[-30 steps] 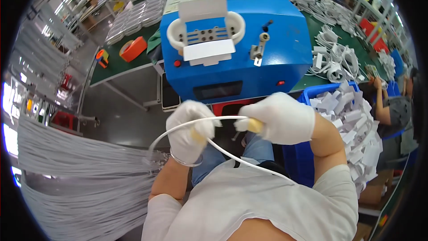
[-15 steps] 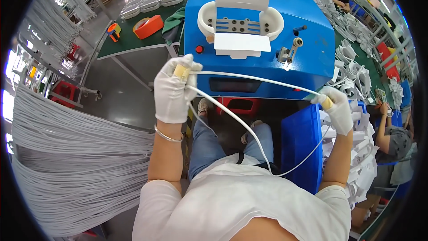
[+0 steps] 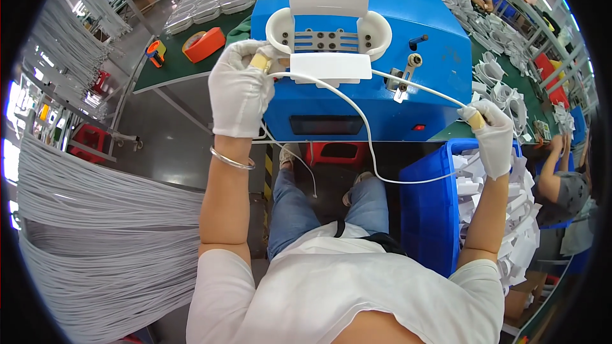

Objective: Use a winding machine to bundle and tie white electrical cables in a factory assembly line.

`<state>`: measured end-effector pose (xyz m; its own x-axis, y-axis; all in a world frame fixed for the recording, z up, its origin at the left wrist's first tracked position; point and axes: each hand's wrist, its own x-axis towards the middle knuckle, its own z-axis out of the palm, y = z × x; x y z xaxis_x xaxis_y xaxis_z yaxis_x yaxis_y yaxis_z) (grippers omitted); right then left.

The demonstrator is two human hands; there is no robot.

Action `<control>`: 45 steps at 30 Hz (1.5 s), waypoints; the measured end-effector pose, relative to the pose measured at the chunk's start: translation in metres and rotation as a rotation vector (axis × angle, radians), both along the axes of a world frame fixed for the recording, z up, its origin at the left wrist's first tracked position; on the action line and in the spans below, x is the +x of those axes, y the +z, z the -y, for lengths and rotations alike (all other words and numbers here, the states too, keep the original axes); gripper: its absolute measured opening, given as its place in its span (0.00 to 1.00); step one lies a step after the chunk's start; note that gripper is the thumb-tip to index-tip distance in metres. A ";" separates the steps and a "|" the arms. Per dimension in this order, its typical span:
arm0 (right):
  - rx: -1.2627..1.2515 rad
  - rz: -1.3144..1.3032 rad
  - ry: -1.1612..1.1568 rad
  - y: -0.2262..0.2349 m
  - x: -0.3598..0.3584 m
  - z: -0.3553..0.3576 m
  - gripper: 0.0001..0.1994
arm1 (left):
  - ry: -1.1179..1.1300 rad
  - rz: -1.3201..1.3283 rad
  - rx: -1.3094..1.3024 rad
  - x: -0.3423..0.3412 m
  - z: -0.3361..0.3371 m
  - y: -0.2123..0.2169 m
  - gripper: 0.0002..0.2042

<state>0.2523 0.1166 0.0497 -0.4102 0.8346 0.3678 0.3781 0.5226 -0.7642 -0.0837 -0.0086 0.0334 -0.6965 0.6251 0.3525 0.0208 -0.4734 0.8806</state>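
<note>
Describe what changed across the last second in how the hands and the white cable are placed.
The hands, together a second ago, have spread apart. The left hand rose to the white fixture on the blue machine; the right hand swung out over the blue bin. The white cable, first a small loop, now stretches between them with a hanging sag. Both hands kept their grip on it; the machine stayed put.

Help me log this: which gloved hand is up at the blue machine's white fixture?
The left hand, touching the white fixture; the right hand holds the white cable out over the blue bin.
</note>
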 end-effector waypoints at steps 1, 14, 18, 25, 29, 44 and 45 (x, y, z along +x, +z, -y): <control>0.012 0.006 0.008 -0.001 -0.001 -0.002 0.07 | 0.000 -0.002 0.000 -0.001 0.000 -0.003 0.08; 0.277 0.118 0.040 0.040 0.010 -0.066 0.06 | 0.264 -0.510 -0.073 0.012 0.002 -0.008 0.06; 0.210 0.223 -0.065 0.057 -0.006 -0.099 0.08 | 0.164 -0.379 -0.064 0.012 0.008 -0.012 0.11; 0.043 0.185 -0.031 0.025 0.007 -0.150 0.08 | -0.353 -0.635 -0.750 -0.005 0.107 -0.061 0.14; 0.169 0.187 -0.097 0.022 0.023 -0.153 0.05 | -0.392 -0.378 -0.929 -0.001 0.152 -0.100 0.06; -0.004 0.112 -0.083 0.035 0.053 -0.103 0.05 | -0.910 -0.229 -0.718 0.084 0.089 -0.103 0.07; -0.070 0.135 -0.123 0.036 0.056 -0.100 0.06 | -0.925 -0.216 -0.705 0.088 0.085 -0.101 0.07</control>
